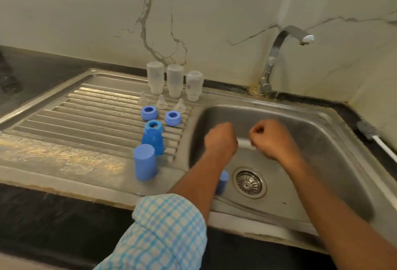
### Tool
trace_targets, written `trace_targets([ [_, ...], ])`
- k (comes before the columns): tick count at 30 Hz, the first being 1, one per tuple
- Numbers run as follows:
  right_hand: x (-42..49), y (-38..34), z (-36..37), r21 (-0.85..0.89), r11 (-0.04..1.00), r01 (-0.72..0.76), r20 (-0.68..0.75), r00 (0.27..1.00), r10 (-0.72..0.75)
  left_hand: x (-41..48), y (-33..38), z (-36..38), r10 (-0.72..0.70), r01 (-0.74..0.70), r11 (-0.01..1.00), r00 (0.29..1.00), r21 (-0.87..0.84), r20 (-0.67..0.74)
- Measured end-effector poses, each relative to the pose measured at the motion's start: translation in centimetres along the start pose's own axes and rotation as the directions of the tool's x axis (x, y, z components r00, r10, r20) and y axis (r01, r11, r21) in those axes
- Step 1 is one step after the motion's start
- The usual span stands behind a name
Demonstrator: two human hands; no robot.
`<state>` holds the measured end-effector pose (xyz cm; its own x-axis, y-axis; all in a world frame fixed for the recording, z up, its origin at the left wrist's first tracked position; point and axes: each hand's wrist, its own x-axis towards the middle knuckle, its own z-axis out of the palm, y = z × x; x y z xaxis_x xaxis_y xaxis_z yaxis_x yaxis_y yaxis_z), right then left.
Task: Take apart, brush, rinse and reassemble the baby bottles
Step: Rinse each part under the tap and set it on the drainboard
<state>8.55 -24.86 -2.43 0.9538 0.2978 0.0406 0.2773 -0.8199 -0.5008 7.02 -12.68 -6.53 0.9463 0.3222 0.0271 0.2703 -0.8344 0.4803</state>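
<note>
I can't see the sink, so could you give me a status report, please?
Left hand, right hand fisted over basin, grip unclear. Bottles inverted, dismantled on drainboard. Cap in basin.

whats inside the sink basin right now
The sink basin holds a drain strainer and a blue cap near its front left corner, half covered by the left forearm. The left hand and right hand are curled above it; blur hides whether they grip anything.

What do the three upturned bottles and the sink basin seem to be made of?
The three clear upturned bottle bodies look like translucent frosted plastic: milky, half see-through walls. The grey metal sink basin looks like brushed stainless steel: dull sheen, soft reflections.
</note>
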Motion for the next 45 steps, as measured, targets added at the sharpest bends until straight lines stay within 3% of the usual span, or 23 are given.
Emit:
trace_targets([
  [2,0.3,2.9,2.4,-0.177,0.984,-0.025,0.244,0.967,0.069,0.4,-0.3,0.2,-0.039,0.037,0.998,0.998,-0.045,-0.051],
  [4,0.4,3.5,4.5,-0.230,0.971,0.059,0.486,0.872,0.062,0.3,0.0,0.0,-0.036,0.032,0.997,0.998,-0.068,-0.058],
  [5,0.5,3.0,5.3,-0.240,0.966,0.102,0.538,0.842,0.045,0.4,-0.1,-0.1,-0.040,0.034,0.996,0.997,-0.082,-0.064],
  [14,2.7,1.0,10.8,-0.403,0.857,0.320,0.689,0.723,0.054,1.9,-0.8,0.1,-0.047,0.023,0.988,0.988,-0.155,-0.150],
  [16,3.4,1.7,9.5,-0.392,0.890,0.233,0.637,0.767,0.080,2.2,-0.9,0.4,-0.060,0.036,0.983,0.990,-0.180,-0.127],
  [18,4.8,3.0,7.6,-0.280,0.959,0.028,0.462,0.880,0.109,2.5,-0.9,0.7,-0.079,0.056,0.976,0.992,-0.208,-0.103],
  [20,6.3,5.1,5.5,-0.016,0.985,-0.169,0.238,0.957,0.168,2.8,-0.5,1.0,-0.084,0.066,0.974,0.993,-0.216,-0.077],
  [23,7.4,7.8,3.4,0.333,0.902,-0.273,0.049,0.961,0.272,3.7,0.2,2.3,-0.007,0.007,0.971,1.000,-0.239,-0.002],
  [28,8.8,9.5,2.8,0.522,0.840,-0.145,-0.116,0.964,0.239,5.5,2.7,4.9,0.157,-0.118,0.954,0.979,-0.275,0.126],
  [35,10.3,9.1,3.0,0.542,0.840,-0.003,-0.281,0.942,0.185,6.4,4.2,6.2,0.291,-0.257,0.892,0.956,-0.373,0.036],
  [45,10.1,8.5,2.4,0.530,0.848,0.015,-0.224,0.967,0.123,6.9,4.0,6.6,0.308,-0.292,0.891,0.951,-0.348,-0.011],
])
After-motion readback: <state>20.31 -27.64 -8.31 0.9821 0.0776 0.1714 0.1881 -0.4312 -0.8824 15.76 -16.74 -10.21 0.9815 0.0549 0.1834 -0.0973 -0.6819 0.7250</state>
